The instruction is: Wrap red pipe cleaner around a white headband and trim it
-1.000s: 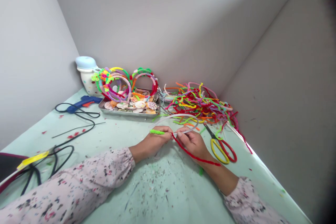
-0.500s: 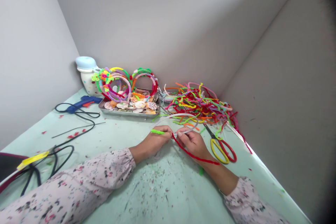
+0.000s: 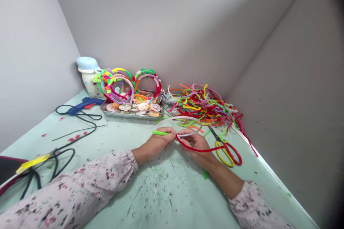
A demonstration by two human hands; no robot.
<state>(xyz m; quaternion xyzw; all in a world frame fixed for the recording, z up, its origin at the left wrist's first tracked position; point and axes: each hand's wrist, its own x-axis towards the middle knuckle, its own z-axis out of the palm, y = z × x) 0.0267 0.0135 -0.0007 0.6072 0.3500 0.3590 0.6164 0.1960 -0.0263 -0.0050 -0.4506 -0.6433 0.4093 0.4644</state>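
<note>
One hoop (image 3: 186,117) | green wrap (image 3: 159,132) covering one end, arc showing bare | red strand (image 3: 201,150) trailing unwound | left grip (image 3: 158,144) pinching hoop | right grip (image 3: 198,143)'s closure unclear

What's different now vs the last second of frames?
The red pipe cleaner's free end swung away from the person, from over the right forearm to the scissors' handles in view. The right hand's fingers shifted beneath the strand. Unchanged: left hand pinching at the join, clear band looped beyond, scissors lying put.
</note>
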